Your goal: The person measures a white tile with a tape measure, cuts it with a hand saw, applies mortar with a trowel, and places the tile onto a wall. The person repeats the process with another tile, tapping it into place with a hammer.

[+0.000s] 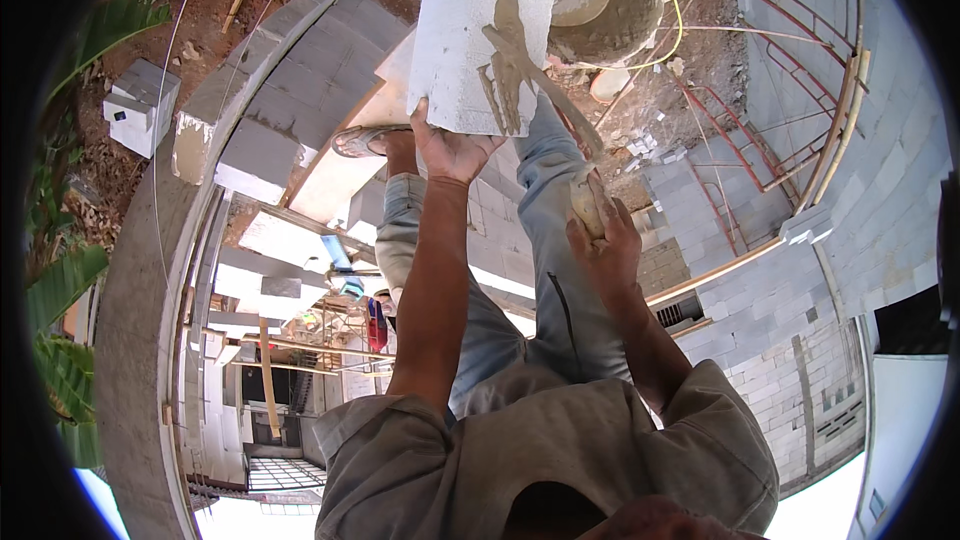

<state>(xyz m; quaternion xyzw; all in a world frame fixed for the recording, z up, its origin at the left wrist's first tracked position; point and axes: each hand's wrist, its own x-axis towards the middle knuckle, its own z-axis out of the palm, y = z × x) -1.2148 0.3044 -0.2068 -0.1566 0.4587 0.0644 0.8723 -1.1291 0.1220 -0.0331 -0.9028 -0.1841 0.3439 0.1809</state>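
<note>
A white lightweight concrete block (450,50) is held up in front of me, tilted. My left hand (450,147) grips its lower edge, thumb on the near face and fingers underneath. Grey wet mortar (507,50) is smeared in uneven streaks down the block's right face. My right hand (608,240) is closed around the pale handle of a trowel (575,125). Its mortar-coated blade points up and left, the tip by the smear; whether it touches the block I cannot tell. Just beyond the block sits a round tub (640,15) of wet mortar with a paler round pan in it.
A narrow block wall (310,70) runs along the left, beside a curved concrete ledge (140,270). Loose blocks (140,110) lie on the dirt at far left. Red metal scaffold frames (790,90) stand at right. My sandalled foot (365,140) rests on a pale board.
</note>
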